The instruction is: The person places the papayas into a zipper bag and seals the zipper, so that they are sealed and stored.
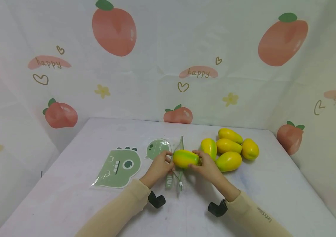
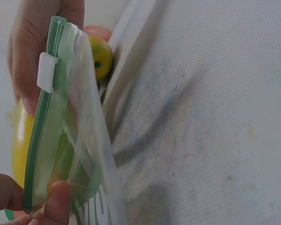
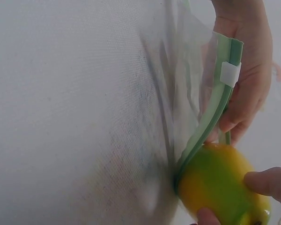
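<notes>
The fruit (image 1: pixel 185 159) sits at the mouth of the bag (image 3: pixel 203 127), its nine-o'clock end against the zip edge, gripped by the right hand (image 1: pixel 208 168) at its four o'clock, while the left hand (image 1: pixel 160 164) at its nine o'clock pinches the bag's edge. Bagging looks to be at an early stage: this fruit is not yet fully inside, though how deep it goes is hard to tell, and five other fruits (image 1: pixel 228 145) lie loose on the table (image 1: pixel 274 177) towards two to three o'clock.
</notes>
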Motion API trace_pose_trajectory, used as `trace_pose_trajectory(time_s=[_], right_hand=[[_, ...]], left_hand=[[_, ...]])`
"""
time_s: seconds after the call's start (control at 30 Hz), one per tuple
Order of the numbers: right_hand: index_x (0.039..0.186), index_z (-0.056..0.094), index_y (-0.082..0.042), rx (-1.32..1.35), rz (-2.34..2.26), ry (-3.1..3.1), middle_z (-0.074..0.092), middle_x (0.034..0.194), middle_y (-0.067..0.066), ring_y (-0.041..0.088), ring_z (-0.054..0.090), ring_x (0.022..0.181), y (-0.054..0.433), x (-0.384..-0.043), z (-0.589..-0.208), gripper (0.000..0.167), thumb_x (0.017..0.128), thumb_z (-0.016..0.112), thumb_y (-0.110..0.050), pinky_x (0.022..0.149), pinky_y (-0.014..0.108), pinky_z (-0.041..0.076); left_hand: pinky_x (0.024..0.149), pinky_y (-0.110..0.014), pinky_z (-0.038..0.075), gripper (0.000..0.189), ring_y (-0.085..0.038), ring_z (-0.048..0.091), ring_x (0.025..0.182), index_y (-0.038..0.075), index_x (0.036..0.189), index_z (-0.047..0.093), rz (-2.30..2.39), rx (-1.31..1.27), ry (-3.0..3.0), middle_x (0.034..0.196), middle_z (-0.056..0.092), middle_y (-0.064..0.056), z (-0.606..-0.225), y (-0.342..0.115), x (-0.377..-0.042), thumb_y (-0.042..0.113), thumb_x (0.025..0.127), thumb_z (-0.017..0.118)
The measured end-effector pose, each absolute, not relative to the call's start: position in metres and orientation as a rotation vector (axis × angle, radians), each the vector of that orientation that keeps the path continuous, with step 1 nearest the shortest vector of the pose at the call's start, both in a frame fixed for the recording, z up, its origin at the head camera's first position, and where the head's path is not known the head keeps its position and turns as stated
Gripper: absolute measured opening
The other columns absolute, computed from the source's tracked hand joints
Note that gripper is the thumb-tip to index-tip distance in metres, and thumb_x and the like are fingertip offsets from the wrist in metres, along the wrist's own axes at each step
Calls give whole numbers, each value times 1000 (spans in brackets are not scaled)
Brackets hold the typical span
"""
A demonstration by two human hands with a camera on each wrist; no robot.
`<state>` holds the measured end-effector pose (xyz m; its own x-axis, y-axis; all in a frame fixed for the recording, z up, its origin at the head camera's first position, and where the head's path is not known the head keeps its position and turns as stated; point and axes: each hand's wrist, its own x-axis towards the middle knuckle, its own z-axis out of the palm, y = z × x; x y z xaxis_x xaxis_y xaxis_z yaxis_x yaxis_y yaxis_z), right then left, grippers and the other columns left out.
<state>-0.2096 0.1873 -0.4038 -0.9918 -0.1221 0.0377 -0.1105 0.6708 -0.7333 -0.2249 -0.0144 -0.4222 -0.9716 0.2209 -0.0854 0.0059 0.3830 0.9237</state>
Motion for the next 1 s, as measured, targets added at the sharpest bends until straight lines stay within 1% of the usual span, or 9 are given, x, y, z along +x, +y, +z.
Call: trace_pose_trajectory(time_s=[0.1,0.27,0.37,0.57,0.73,0.87,1.0], right_hand=[[134,49,1,-171,-1255,2851,56,130,21,28,55,109,187,-209,-403,55,87,71,-16,98,48,46],[129,43,-1,-77,-1266,2831,55,128,24,29,57,106,188,-207,-403,53,88,71,-21,92,45,49],[127,43,-2,-66,-1274,2826,55,128,24,31,58,107,189,-207,-403,51,89,70,-22,92,45,50],[129,44,0,-79,-1290,2810,53,132,24,33,57,113,189,-210,-404,50,90,69,-19,93,45,51],[133,45,2,-98,-1286,2803,53,133,24,34,58,112,190,-210,-404,51,91,67,-18,90,43,53],[135,44,2,-101,-1304,2777,52,133,25,32,61,107,192,-210,-406,53,92,65,-19,87,41,55],[137,41,3,-80,-1341,2735,51,135,26,23,66,92,192,-210,-407,55,93,65,-18,82,36,56]], left_hand=[[64,-29,58,44,-15,62,60,0,129,48,1618,198,2456,88,61,-10,-422,-14,-225,6,88,60],[63,-29,59,44,-15,62,61,0,129,48,1618,202,2458,90,60,-11,-420,-14,-225,4,88,60],[62,-28,59,43,-15,62,61,0,129,49,1621,203,2459,90,60,-12,-420,-14,-226,4,88,61],[62,-28,58,43,-15,62,60,0,129,49,1611,210,2470,90,61,-11,-419,-14,-227,5,88,61],[62,-28,58,42,-14,63,61,1,129,50,1588,216,2491,92,62,-11,-417,-14,-226,5,88,60],[62,-28,58,41,-15,63,62,1,129,50,1592,226,2487,93,61,-12,-416,-14,-227,5,89,60],[62,-28,58,42,-15,63,62,1,129,51,1603,231,2483,93,61,-12,-416,-14,-228,5,89,61]])
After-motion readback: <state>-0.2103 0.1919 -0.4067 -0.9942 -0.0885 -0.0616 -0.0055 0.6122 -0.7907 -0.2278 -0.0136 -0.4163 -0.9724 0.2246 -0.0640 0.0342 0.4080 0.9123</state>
